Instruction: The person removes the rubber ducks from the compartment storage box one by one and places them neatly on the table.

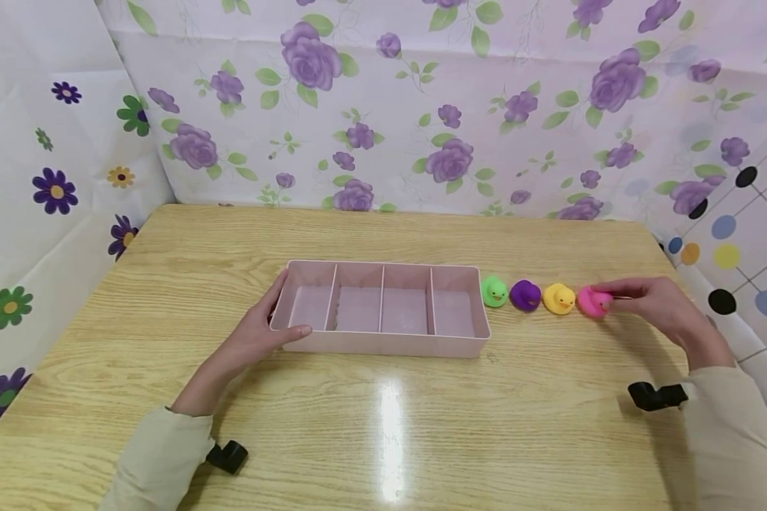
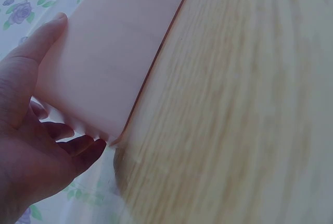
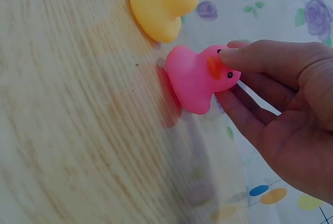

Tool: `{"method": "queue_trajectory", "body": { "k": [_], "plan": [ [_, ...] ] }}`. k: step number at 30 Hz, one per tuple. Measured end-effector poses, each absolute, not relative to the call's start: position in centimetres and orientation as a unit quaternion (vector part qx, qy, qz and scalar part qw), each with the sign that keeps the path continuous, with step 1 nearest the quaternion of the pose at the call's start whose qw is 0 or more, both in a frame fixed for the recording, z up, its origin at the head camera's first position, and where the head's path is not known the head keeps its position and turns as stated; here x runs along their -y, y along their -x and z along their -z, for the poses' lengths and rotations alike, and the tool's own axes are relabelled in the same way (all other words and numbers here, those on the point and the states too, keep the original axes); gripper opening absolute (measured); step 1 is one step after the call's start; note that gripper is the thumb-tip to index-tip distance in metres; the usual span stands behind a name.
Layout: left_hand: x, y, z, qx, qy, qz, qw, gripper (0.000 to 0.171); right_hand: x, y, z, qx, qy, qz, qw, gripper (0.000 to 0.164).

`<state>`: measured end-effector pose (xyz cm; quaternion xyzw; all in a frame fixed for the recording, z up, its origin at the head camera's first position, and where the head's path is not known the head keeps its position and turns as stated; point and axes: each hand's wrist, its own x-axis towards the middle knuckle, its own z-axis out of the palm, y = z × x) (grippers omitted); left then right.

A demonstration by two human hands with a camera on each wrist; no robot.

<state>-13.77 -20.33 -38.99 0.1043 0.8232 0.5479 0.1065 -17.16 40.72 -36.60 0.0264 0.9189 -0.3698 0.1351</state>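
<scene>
A pale pink box (image 1: 383,343) with several compartments in one row rests on the table, and nothing lies inside it. My left hand (image 1: 258,323) holds its left end, the thumb over the front rim and the fingers along the end wall, as the left wrist view also shows. At the right end of a line of rubber ducks, my right hand (image 1: 661,312) pinches the pink rubber duck (image 3: 190,78) by its head. Left of that one stand a yellow duck (image 1: 559,299), a purple duck (image 1: 525,295) and a green duck (image 1: 495,292), the green one close beside the box.
The wooden table (image 1: 332,411) reaches back to a wall cloth with purple flowers (image 1: 447,160). Daisy-print cloth (image 1: 54,191) hangs at the left, dotted cloth (image 1: 725,227) at the right. A black strap piece (image 1: 657,396) juts from the right cuff, another (image 1: 227,457) from the left.
</scene>
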Motion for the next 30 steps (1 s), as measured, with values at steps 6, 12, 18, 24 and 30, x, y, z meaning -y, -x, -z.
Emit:
{"method": "queue_trajectory", "body": {
  "k": [6, 12, 18, 24, 30],
  "plan": [
    [20.4, 13.6, 38.8, -0.826, -0.105, -0.544, 0.105, 0.103, -40.9, 16.7, 36.9, -0.913, -0.028, 0.379, 0.147, 0.070],
    [20.3, 13.6, 38.6, -0.827, -0.104, -0.543, 0.103, 0.102, -41.0, 16.8, 37.1, -0.909, -0.032, 0.388, 0.150, 0.069],
    [20.5, 14.0, 38.9, -0.827, -0.107, -0.541, 0.105, 0.103, -41.1, 16.8, 37.5, -0.914, -0.016, 0.386, 0.125, 0.067],
    [20.6, 14.4, 39.1, -0.823, -0.110, -0.547, 0.109, 0.107, -40.9, 16.6, 37.1, -0.911, -0.021, 0.403, 0.088, 0.064],
    [21.4, 14.4, 38.2, -0.838, -0.129, -0.524, 0.084, 0.100, -39.8, 16.2, 35.8, -0.914, -0.037, 0.401, 0.050, 0.066]
  ]
}}
